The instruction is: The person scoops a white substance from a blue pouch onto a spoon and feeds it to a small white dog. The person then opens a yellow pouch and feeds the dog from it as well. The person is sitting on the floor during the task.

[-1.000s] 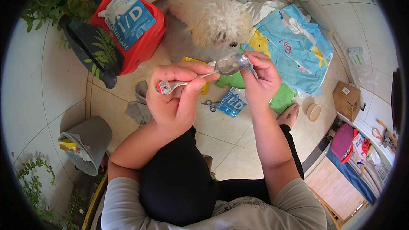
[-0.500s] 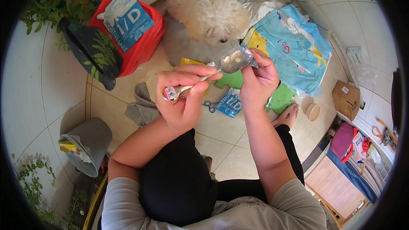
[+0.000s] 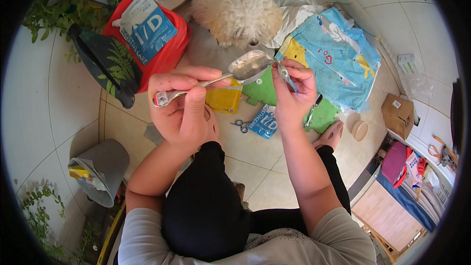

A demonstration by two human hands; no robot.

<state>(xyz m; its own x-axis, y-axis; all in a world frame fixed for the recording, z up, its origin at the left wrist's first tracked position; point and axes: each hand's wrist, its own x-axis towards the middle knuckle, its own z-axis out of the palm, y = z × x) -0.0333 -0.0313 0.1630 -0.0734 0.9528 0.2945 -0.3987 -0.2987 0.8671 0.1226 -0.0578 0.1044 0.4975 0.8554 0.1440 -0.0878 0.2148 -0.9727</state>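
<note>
Nearest, the person's left hand (image 3: pixel 174 115) grips a metal spoon (image 3: pixel 249 65) by its handle, fingers closed, while the right hand (image 3: pixel 295 95) pinches a small silvery-blue packet (image 3: pixel 285 76) beside the bowl's far end. The step in hand looks like matching packet to spoon; the next move seems to call for a level bowl and a steady pinch. Below lie scissors (image 3: pixel 241 126) beside a blue pouch (image 3: pixel 265 122); beyond rests a curly-coated dog (image 3: pixel 238 14).
</note>
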